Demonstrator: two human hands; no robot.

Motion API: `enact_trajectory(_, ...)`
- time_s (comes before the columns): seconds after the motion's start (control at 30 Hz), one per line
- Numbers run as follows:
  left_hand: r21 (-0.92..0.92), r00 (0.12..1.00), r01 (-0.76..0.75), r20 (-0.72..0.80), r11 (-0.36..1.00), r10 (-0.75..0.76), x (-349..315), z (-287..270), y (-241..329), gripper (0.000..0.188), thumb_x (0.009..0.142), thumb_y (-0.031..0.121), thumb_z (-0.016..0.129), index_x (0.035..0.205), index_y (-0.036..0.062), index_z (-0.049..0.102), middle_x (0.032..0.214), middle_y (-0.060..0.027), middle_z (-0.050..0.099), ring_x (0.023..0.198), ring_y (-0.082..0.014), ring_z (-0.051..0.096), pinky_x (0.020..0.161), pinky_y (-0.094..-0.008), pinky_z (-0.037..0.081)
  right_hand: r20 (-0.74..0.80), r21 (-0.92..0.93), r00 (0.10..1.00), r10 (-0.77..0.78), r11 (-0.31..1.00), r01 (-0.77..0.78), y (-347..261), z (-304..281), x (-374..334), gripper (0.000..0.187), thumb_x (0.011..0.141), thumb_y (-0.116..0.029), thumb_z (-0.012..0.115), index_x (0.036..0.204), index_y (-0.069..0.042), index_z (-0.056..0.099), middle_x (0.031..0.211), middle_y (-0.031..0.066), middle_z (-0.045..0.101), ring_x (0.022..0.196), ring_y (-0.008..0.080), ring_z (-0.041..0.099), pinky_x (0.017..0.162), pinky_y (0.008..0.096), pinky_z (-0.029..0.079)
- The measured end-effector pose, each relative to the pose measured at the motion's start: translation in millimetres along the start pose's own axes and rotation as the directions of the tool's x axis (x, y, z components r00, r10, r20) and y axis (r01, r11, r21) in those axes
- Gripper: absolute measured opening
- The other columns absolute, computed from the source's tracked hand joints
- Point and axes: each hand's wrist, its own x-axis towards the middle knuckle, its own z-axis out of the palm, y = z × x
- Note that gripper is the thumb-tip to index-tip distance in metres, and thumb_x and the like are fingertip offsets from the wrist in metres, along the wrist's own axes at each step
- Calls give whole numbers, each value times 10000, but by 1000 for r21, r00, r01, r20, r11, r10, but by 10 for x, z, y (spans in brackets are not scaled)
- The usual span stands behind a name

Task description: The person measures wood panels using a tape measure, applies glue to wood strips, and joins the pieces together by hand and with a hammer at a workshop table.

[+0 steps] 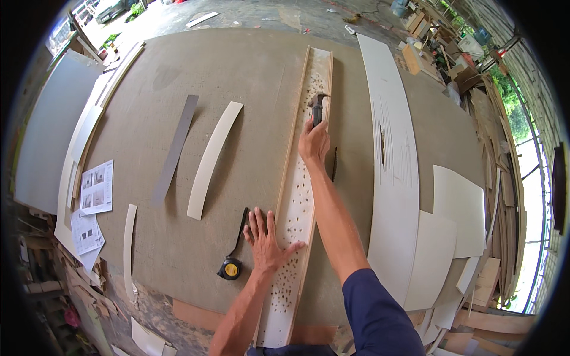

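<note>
My right hand [313,143] grips a claw hammer [317,107] by its dark handle, its head over the far part of a long narrow white panel [301,196]. Raised wooden strips edge this panel, and many small dark spots or holes are scattered along it. With fingers spread, my left hand [266,248] lies across the panel's left edge, its thumb reaching over the white surface. Close by on the left is a black and yellow tape measure [230,269], with a dark strap leading away from it.
Everything rests on a large brown worktable [255,71]. Left of the panel lie a cream strip [214,160], a grey strip [177,148] and printed sheets [96,187]. On the right are a long white board [395,178] and white offcuts [460,207]. Scrap wood [499,196] leans beyond.
</note>
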Motion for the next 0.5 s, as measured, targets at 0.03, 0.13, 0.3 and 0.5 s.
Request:
enact_trajectory(0.03, 7, 1000, 2, 2, 1000, -2, 1, -12, 4, 1273, 657, 786, 737, 1562, 22, 270, 1668, -233, 61, 1548, -389, -5, 1214, -554, 4, -5, -22, 1000, 0, 1000, 0, -16, 112, 107, 377, 1006, -366, 531, 963, 9, 523, 840, 255, 700, 766, 436, 689, 654, 549, 531)
enact_trajectory(0.13, 10, 1000, -11, 5, 1000, 11, 1, -35, 13, 1242, 668, 783, 734, 1544, 19, 298, 1666, -233, 67, 1543, -405, 6, 1207, -561, 6, -45, -141, 999, -18, 990, 11, -23, 396, 518, 404, 1011, -406, 503, 985, -5, 546, 817, 214, 711, 747, 410, 701, 630, 527, 534)
enact_trajectory(0.3, -15, 999, -29, 19, 999, 29, 0, -20, 25, 1235, 679, 768, 743, 1549, 19, 287, 1664, -251, 60, 1543, -413, 6, 1200, -569, -2, -124, -219, 989, -82, 974, 53, -33, 659, 1240, 381, 985, -357, 518, 971, 14, 605, 786, 196, 710, 749, 372, 717, 654, 486, 556)
enact_trajectory(0.5, -48, 999, -18, 50, 999, 21, 4, -27, -3, 1243, 689, 759, 746, 1568, 31, 255, 1666, -248, 54, 1546, -413, -8, 1204, -566, -18, -66, -215, 997, 47, 975, -61, -259, 631, 1450, 334, 980, -332, 533, 880, -16, 575, 832, 219, 718, 762, 389, 715, 653, 473, 570)
